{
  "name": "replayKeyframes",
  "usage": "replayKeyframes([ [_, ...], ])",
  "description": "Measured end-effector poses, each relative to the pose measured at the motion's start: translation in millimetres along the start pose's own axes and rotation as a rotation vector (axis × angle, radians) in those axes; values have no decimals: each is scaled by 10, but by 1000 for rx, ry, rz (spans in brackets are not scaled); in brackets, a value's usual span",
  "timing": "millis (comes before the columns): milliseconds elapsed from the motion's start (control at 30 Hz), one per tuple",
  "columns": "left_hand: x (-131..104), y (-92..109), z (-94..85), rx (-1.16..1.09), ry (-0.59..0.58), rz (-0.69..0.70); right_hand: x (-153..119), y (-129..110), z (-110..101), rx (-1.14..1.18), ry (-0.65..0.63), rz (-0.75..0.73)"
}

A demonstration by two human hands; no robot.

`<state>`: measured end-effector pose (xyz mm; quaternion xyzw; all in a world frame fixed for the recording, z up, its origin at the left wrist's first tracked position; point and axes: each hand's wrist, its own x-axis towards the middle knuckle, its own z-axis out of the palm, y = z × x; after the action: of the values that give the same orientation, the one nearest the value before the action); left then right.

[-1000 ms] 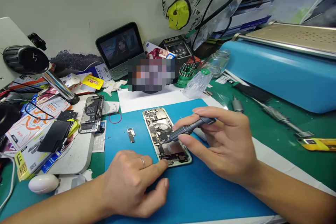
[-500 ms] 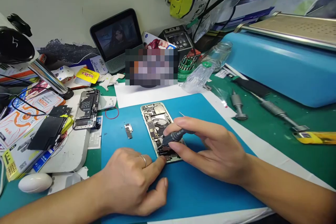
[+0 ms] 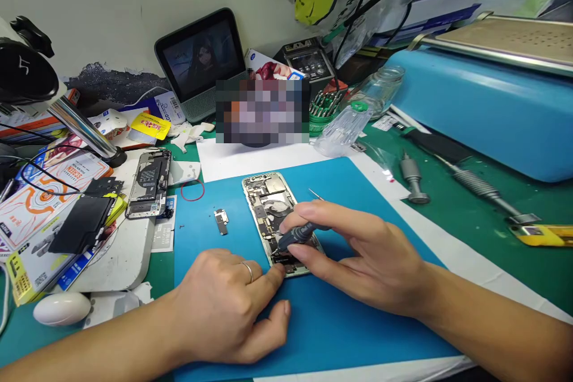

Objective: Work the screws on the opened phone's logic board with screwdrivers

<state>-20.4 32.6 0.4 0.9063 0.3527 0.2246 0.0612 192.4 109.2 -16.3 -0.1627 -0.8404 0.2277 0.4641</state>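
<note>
Our right hand grips 1 screwdriver over the opened phone. Our left hand, grasping nothing, fingers its lower edge.

dark object: pixelated | blue case: cut off | phone: partly behind right hand

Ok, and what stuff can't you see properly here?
All in the head view:
- The screwdriver tip: too small and dark against the white-framed phone.
- Part of that phone's right edge: behind the right hand.
- The spot under the left hand's index fingertip: covered.
- The thing behind the pixelated patch: blurred.
- The lamp-like device: cut off by the left edge.
</note>
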Motion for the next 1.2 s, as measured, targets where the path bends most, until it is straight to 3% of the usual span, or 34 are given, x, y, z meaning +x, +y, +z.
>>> replayKeyframes([
  [467, 9, -18, 0, -42, 1, -8, 90, -66, -48, -50, -127, -205],
  [1200, 14, -17, 11, -60, 6, -13, 104, -51, -1, -54, -95, -181],
])
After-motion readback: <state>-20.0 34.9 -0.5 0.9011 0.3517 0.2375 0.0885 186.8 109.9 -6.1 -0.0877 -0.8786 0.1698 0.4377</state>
